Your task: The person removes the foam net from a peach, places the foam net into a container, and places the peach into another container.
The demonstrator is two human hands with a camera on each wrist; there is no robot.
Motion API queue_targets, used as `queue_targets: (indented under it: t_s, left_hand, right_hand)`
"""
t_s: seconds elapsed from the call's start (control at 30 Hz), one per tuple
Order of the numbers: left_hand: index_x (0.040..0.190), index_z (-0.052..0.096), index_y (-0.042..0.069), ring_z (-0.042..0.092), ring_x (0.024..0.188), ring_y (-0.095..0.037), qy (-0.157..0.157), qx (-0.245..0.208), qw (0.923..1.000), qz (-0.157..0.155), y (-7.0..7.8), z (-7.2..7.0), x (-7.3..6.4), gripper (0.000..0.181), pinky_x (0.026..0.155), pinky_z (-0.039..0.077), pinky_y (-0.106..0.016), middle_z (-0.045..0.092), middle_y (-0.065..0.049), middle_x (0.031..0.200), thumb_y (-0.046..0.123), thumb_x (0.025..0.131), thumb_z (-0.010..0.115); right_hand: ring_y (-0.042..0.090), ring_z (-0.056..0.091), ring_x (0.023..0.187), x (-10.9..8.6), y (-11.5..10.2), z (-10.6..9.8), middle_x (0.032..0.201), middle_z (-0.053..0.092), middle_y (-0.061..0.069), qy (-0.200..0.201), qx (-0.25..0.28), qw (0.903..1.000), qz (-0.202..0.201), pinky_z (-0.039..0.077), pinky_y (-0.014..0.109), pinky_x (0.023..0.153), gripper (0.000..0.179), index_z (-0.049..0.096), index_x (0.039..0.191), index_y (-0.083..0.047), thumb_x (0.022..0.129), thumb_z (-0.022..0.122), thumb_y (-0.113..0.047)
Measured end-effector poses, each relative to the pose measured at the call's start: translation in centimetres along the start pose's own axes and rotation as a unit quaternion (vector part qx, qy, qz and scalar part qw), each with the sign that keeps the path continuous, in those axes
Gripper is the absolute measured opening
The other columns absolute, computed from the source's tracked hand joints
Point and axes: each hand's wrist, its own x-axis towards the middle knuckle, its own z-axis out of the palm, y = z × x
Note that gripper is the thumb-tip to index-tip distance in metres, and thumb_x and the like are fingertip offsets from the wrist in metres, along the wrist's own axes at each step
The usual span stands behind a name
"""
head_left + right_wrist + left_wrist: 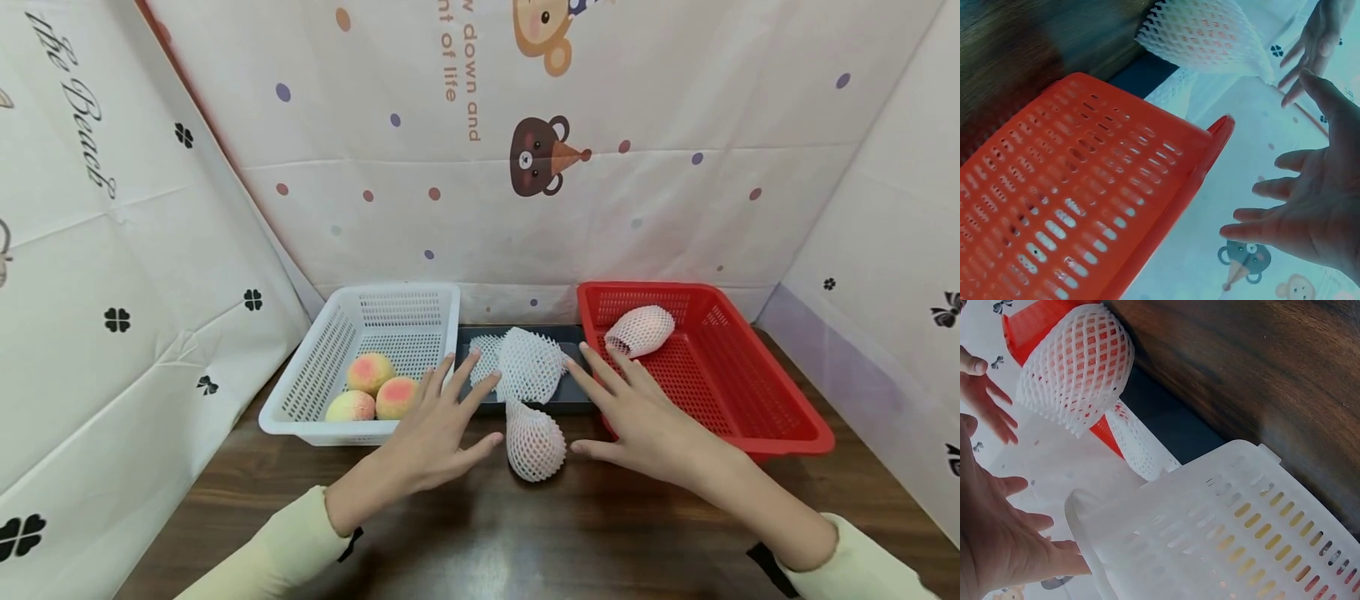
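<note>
A white foam net sleeve (535, 446) stands bulging on the wooden table, round at the bottom, with a pinkish colour showing through its mesh. My left hand (438, 425) is spread to its left, fingers straight and apart, overlapping the front of the white basket (300, 427) in the head view. On the other side, my right hand (645, 421) is spread too, its fingertips over the near left part of the red basket (795, 417). Neither hand grips anything. More flat foam nets (531, 367) lie on a dark tray (577, 392) behind.
Several peaches, among them one peach (370, 372), sit in the white basket on the left. Inside the red basket lies another foam net sleeve (642, 329), plump, pinkish through its mesh. Printed cloth (337, 225) stands behind and at both sides of the wooden table (450, 542).
</note>
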Motion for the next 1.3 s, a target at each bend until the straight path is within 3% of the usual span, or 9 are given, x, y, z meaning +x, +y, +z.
queue_targets:
  t_s: [0.17, 0.43, 0.8, 1.3]
  left_hand:
    - [0.161, 0.030, 0.030, 0.016, 0.152, -0.046, -0.005, 0.000, 1.0000, 0.007, 0.02, 0.19, -0.12, 0.076, 0.116, 0.017, -0.072, 0.014, -0.009, 0.170, 0.065, 0.096, 0.046]
    - [0.160, 0.031, 0.030, 0.013, 0.153, -0.042, -0.014, 0.002, 0.9999, 0.005, 0.22, 0.33, -0.03, 0.077, 0.116, 0.017, -0.072, 0.014, -0.007, 0.170, 0.067, 0.095, 0.046]
    - [0.155, 0.042, 0.032, 0.028, 0.149, -0.042, -0.046, 0.006, 0.9989, 0.004, 0.37, 0.30, 0.08, 0.069, 0.112, 0.032, -0.068, 0.027, -0.006, 0.166, 0.066, 0.095, 0.049]
    - [0.152, 0.049, 0.031, 0.031, 0.147, -0.042, -0.059, -0.006, 0.9980, 0.023, 0.68, -0.26, 0.32, 0.067, 0.113, 0.030, -0.069, 0.034, -0.002, 0.164, 0.064, 0.095, 0.053]
  right_hand:
    - [0.045, 0.008, 0.152, -0.35, 0.24, 0.03, 0.168, 0.017, 0.014, -0.007, 0.005, 0.9998, 0.016, 0.018, 0.072, 0.115, 0.103, 0.026, 0.163, -0.018, 0.083, 0.075, -0.061]
    - [0.044, 0.007, 0.152, -0.20, 0.54, 0.17, 0.169, 0.014, 0.014, -0.015, 0.002, 0.9994, 0.030, 0.019, 0.074, 0.114, 0.106, 0.024, 0.163, -0.022, 0.080, 0.076, -0.063]
    - [0.048, 0.009, 0.151, -0.10, 0.26, 0.09, 0.168, 0.018, 0.015, -0.021, 0.007, 0.9993, 0.030, 0.016, 0.076, 0.113, 0.103, 0.026, 0.163, -0.025, 0.081, 0.073, -0.066]
    - [0.050, 0.013, 0.150, -0.11, -0.06, -0.38, 0.167, 0.022, 0.015, -0.029, 0.004, 0.9994, 0.019, 0.018, 0.076, 0.112, 0.097, 0.034, 0.160, -0.022, 0.083, 0.070, -0.068]
